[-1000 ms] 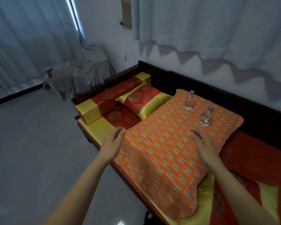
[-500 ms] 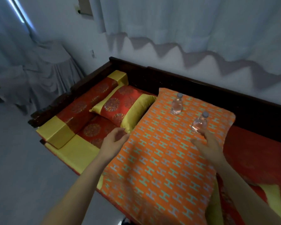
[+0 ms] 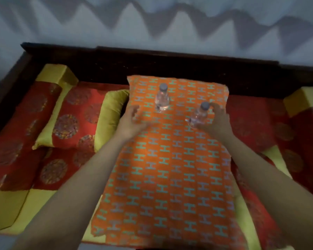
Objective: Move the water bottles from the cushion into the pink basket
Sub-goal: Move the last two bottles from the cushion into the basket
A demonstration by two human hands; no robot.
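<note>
Two small clear water bottles with grey caps stand on a large orange cushion [image 3: 170,168] patterned with teal H shapes. The left bottle [image 3: 162,99] stands upright near the cushion's far end. My left hand [image 3: 131,121] hovers just left of it, fingers apart, not touching. The right bottle [image 3: 199,115] leans a little, and my right hand [image 3: 218,121] curls around its right side with fingers behind it. No pink basket is in view.
The cushion lies on a dark wooden daybed [image 3: 152,60] with red and yellow padding. A red-and-yellow pillow [image 3: 79,121] sits to the left, bolsters at far left [image 3: 56,74] and far right [image 3: 304,100]. A white wall with curtain shadows is behind.
The view swung to face the daybed squarely. Both hands reached forward to the bottles; my right hand came around the right bottle, my left drew close to the left one.
</note>
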